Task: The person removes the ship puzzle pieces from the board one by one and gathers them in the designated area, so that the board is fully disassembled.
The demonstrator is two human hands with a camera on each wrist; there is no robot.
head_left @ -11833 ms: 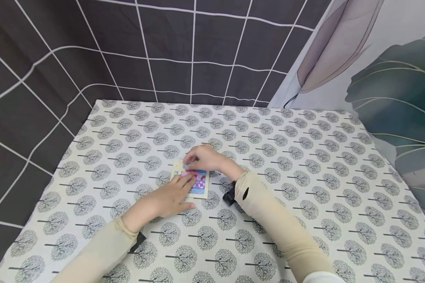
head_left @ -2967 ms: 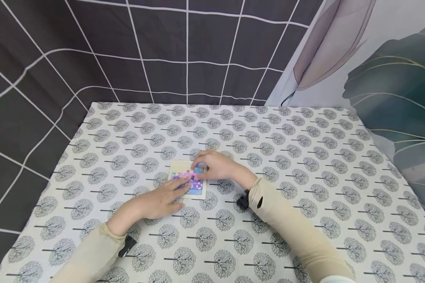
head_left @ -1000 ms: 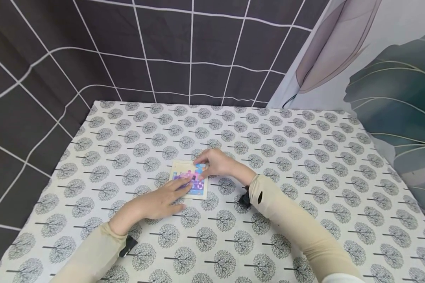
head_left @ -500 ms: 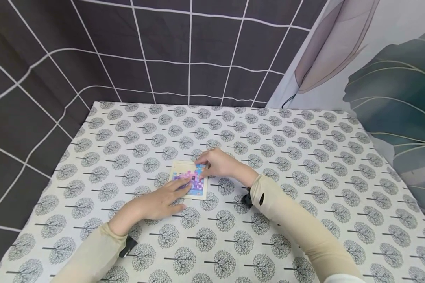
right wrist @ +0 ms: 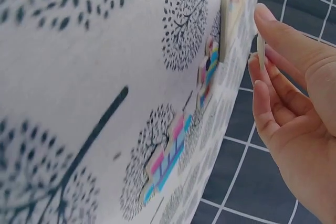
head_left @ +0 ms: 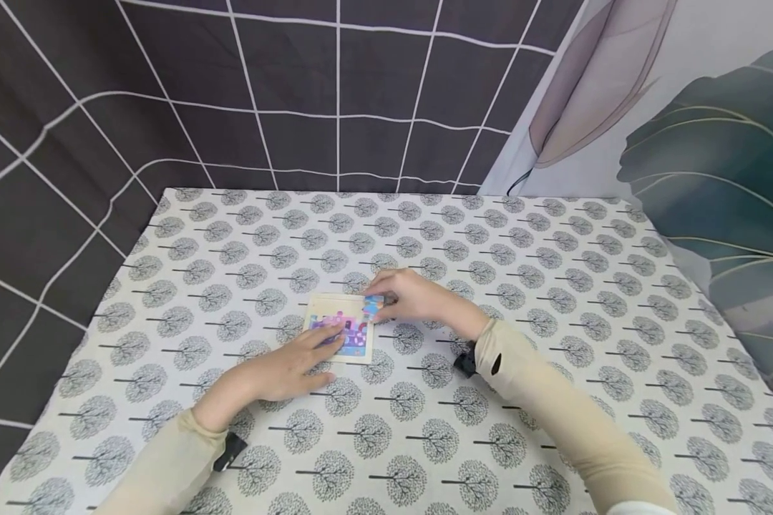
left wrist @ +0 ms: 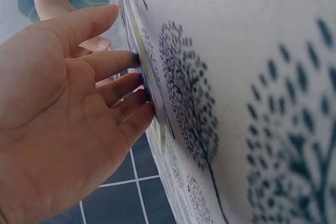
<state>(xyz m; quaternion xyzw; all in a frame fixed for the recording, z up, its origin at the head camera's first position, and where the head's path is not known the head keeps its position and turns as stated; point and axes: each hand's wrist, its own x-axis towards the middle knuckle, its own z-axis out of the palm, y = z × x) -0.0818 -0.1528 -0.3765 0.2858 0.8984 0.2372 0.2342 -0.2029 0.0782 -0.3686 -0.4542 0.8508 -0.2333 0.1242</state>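
Observation:
A small jigsaw puzzle board [head_left: 322, 305] lies on the table, its lower part filled with purple, pink and blue pieces and its upper part bare and pale. My left hand [head_left: 286, 368] rests its fingertips on the filled part; in the left wrist view the fingers [left wrist: 126, 83] are extended, touching the board's face. At the board's upper right, my right hand [head_left: 412, 297] pinches a blue puzzle piece [head_left: 373, 306] between thumb and fingers. The right wrist view shows this puzzle piece [right wrist: 261, 51] edge-on and raised off the table. Fingers hide part of the picture.
Two groups of loose puzzle pieces show in the right wrist view: pink and blue pieces [right wrist: 170, 158] and multicoloured pieces [right wrist: 208, 74] nearer the board. A tree-print cloth [head_left: 522, 286] covers the table. A dark gridded curtain [head_left: 283, 93] hangs behind it.
My right hand has moved slightly right, and the blue puzzle piece at the board's upper right has come away with it. My left hand keeps its place on the board.

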